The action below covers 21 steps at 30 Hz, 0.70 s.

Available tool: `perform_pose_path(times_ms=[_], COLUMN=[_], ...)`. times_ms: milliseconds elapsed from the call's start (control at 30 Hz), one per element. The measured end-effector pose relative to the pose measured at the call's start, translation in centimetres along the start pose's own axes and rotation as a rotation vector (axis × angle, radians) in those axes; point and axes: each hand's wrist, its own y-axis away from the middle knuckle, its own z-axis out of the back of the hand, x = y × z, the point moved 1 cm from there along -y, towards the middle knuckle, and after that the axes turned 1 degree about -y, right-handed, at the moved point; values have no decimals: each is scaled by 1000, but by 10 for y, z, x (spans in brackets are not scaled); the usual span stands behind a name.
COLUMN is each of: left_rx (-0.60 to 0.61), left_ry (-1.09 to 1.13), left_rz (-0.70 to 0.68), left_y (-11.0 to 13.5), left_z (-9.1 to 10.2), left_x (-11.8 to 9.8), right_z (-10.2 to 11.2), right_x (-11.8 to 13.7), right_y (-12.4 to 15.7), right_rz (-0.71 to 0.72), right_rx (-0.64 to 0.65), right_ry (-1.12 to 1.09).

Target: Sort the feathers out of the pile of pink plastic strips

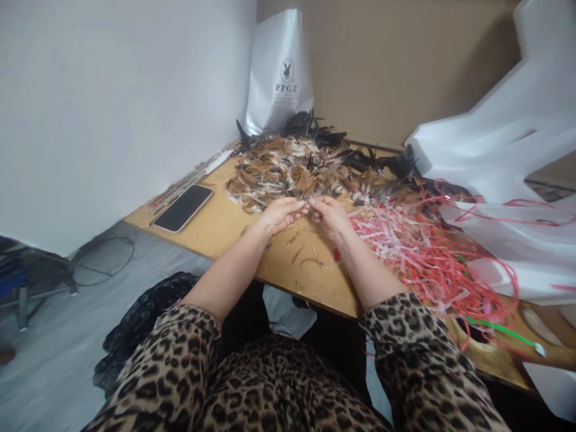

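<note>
Through the head camera, I judged the step to be fine fingertip work at the feathers (292, 165); the next move called for a light, steady touch. The left hand (284, 211) and right hand (330, 214) met over the table (283, 264), fingers curled inward; I couldn't tell whether they gripped anything. The feathers lay just beyond, pink strips (418, 258) to the right.

From where I stand, the person wears a leopard-print top (288, 384), tan with black-brown rosettes, filling six o'clock. The left sleeve (166, 354), towards eight, and right sleeve (423, 354), towards four, are loose, ending in gathered folds on the forearms. The left hand (284, 215) and right hand (330, 217) are bare. Black legwear (339, 336) shows around five.
</note>
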Motion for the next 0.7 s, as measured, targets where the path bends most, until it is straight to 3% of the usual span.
perform_pose_path(times_ms=[167, 500, 700], left_rx=[1, 47, -4], left_ry=[63, 54, -67], left_rz=[31, 110, 34], left_y=[-3, -3, -1], left_z=[4, 3, 1], left_x=[1, 4, 3], right_z=[0, -3, -2], right_x=[-1, -11, -6], right_y=[0, -4, -2], right_rz=[41, 254, 225], right_rx=[-4, -87, -87], right_ry=[-10, 163, 213])
